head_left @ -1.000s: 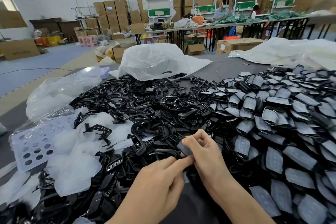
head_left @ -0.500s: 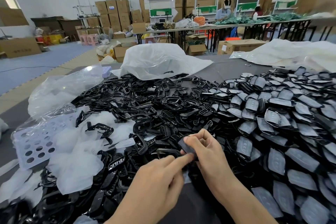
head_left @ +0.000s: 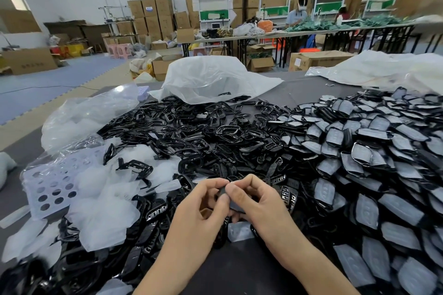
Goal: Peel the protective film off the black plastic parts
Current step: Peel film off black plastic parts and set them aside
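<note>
— Both hands have come together and lifted a little since the earlier frame; before, the left hand (head_left: 203, 201) only reached with its fingers toward the piece, now it curls around it.

— Where is the piece now?

— One black plastic part (head_left: 236, 205) is held low in the centre of the frame, between the two hands and above the dark table (head_left: 239, 275). The right hand (head_left: 259, 199) grasps it from the right side, and the left thumb and fingers pinch at its upper left end.

— So both hands are closed on it?

— Yes, both grip the same part. I cannot tell if the film is already caught under the nail.

— How does the part lie?

— Its long axis seems to run from upper left to lower right. I think the left hand must pull away from the right one along this line.

— And the rest?

— Still-covered parts (head_left: 366, 208) fill the right of the frame, peeled parts (head_left: 191, 139) the centre, and loose film pieces (head_left: 107, 199) lie at the left. Much work remains, I judge.
</note>
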Action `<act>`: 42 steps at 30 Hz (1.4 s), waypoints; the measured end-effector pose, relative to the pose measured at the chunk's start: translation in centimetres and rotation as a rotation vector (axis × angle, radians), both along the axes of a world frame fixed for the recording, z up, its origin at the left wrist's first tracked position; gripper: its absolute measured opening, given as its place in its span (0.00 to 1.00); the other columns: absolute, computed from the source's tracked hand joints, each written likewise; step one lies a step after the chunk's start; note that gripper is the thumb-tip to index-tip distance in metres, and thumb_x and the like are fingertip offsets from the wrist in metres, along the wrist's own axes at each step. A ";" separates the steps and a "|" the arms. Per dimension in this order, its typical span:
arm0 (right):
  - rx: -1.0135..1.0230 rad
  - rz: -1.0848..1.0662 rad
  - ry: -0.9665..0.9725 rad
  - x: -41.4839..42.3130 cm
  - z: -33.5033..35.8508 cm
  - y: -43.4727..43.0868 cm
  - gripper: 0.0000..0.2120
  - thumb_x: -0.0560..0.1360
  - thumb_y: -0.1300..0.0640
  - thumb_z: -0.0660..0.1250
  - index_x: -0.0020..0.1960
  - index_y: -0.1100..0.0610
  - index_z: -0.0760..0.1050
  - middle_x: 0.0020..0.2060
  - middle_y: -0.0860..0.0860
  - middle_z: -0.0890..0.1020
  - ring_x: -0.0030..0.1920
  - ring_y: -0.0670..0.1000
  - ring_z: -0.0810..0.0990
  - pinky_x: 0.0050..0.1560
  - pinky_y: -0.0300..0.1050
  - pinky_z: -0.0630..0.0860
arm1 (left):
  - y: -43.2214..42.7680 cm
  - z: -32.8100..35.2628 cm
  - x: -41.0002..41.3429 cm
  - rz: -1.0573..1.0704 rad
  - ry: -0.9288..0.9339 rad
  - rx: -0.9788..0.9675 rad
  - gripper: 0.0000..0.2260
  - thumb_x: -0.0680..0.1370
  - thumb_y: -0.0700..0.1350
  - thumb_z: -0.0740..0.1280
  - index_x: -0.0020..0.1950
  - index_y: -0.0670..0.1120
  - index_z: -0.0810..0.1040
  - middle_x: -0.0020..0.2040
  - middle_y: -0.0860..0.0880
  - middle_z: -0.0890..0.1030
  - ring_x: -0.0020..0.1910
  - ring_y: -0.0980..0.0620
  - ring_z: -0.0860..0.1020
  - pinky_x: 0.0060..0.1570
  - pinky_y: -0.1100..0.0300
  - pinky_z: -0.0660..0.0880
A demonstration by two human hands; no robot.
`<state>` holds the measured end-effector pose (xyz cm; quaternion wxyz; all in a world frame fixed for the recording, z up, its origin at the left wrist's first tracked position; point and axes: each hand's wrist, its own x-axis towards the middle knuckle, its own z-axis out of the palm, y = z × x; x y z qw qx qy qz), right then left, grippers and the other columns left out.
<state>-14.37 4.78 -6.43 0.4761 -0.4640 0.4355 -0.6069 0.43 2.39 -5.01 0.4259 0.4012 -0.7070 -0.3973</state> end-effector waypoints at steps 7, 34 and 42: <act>-0.010 0.023 0.226 -0.8 -0.7 -0.3 0.12 0.81 0.58 0.66 0.55 0.41 0.81 0.46 0.49 0.86 0.45 0.50 0.86 0.47 0.40 0.81 | -0.9 -0.6 0.8 0.079 -0.028 -0.067 0.08 0.79 0.42 0.68 0.49 0.57 0.80 0.34 0.53 0.82 0.36 0.55 0.81 0.40 0.63 0.76; -0.041 -0.512 0.669 -3.4 -0.1 -2.9 0.22 0.82 0.51 0.61 0.75 0.40 0.64 0.52 0.39 0.83 0.50 0.35 0.81 0.47 0.24 0.72 | -0.3 -2.6 0.9 0.024 -0.587 -0.481 0.22 0.81 0.59 0.50 0.74 0.60 0.61 0.66 0.63 0.65 0.65 0.64 0.64 0.66 0.69 0.60; -0.035 -0.333 1.094 -2.4 -2.1 -3.5 0.20 0.83 0.52 0.60 0.74 0.44 0.67 0.60 0.40 0.79 0.63 0.43 0.73 0.68 0.41 0.67 | -9.4 1.8 1.7 0.320 -0.652 -0.453 0.18 0.81 0.47 0.64 0.71 0.50 0.70 0.66 0.49 0.71 0.62 0.50 0.71 0.63 0.59 0.67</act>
